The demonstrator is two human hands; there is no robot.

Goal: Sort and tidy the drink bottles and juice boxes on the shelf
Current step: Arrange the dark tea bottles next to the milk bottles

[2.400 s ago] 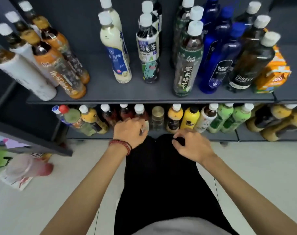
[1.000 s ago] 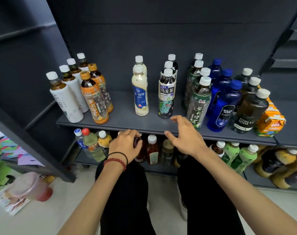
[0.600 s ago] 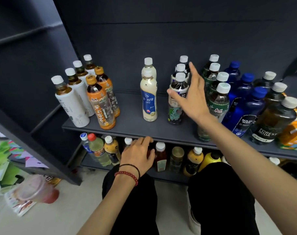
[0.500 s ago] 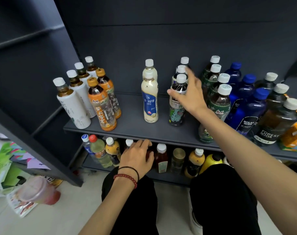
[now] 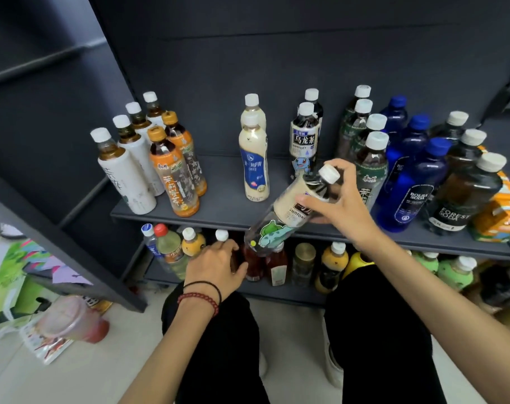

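Oolong tea bottle point(image 5: 288, 217) tilts before the upper shelf point(image 5: 224, 205) — right hand point(image 5: 341, 205) curls its fingers point(image 5: 309, 201) round its neck; left hand point(image 5: 215, 266) rests on lower-shelf bottles point(image 5: 277, 266) — grip unclear.

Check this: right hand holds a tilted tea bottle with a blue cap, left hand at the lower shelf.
The cap is white, not blue, as the head view shows. The right hand holds the tilted tea bottle, left hand at the lower shelf.

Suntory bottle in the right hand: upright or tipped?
Tipped: the Suntory bottle slants, cap upper right, base lower left, gripped by the right hand.
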